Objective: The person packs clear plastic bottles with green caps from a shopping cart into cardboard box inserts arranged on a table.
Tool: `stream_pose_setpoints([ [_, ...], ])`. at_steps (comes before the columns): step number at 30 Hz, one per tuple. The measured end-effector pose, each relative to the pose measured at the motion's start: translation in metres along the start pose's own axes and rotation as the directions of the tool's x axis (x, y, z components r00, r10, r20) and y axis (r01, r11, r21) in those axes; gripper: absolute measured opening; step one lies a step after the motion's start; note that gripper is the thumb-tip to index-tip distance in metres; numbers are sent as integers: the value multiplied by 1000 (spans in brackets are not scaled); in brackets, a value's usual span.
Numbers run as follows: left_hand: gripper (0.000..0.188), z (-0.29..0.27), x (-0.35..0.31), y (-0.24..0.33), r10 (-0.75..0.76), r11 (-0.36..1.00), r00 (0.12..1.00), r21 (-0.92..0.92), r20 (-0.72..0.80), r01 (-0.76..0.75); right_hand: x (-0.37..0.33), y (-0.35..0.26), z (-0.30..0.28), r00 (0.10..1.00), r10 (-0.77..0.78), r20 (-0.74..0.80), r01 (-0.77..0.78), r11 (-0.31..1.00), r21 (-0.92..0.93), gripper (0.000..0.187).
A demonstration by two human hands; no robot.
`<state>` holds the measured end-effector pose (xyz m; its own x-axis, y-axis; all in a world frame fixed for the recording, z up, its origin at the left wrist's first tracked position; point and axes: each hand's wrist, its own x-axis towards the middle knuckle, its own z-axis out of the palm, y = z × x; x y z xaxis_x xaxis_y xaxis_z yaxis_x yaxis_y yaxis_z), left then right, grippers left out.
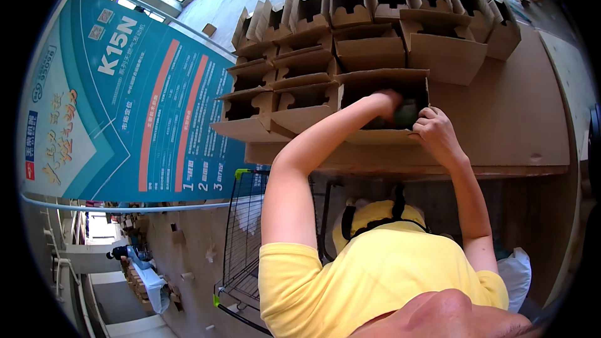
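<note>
An opened cardboard box (383,138) stands at the front edge of a brown work surface. My left hand (389,100) reaches down into it; its fingers are mostly hidden inside. Beside those fingers, in the box's shadow, lies something dark green (407,112) that I cannot make out. Whether the left hand holds it does not show. At the box's right front corner, my right hand (434,130) pinches the upper edge of the cardboard, its fingers bent over the rim.
Several more open-topped boxes (369,47) stand in rows behind and left of this one. A brown board (494,119) extends to the right. On the left are a large teal banner (125,106) and a black wire cart (247,213). Far lower left, a person (128,253) is near stacked boxes.
</note>
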<state>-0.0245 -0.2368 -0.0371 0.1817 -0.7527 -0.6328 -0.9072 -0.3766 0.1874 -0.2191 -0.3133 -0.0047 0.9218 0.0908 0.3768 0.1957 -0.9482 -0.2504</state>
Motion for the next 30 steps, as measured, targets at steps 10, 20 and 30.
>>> stream_pose_setpoints([
  [10,32,58,88,-30,30,991,996,135,-88,-18,-4,-1,1,1000,-26,3,26,1000,-2,14],
  [20,23,-2,13,-13,16,966,985,255,-172,29,8,2,0,1000,-9,-21,11,997,73,15],
  [30,32,115,-312,-91,-585,631,262,-633,-768,-448,20,-13,-7,978,170,124,-189,967,168,12],
])
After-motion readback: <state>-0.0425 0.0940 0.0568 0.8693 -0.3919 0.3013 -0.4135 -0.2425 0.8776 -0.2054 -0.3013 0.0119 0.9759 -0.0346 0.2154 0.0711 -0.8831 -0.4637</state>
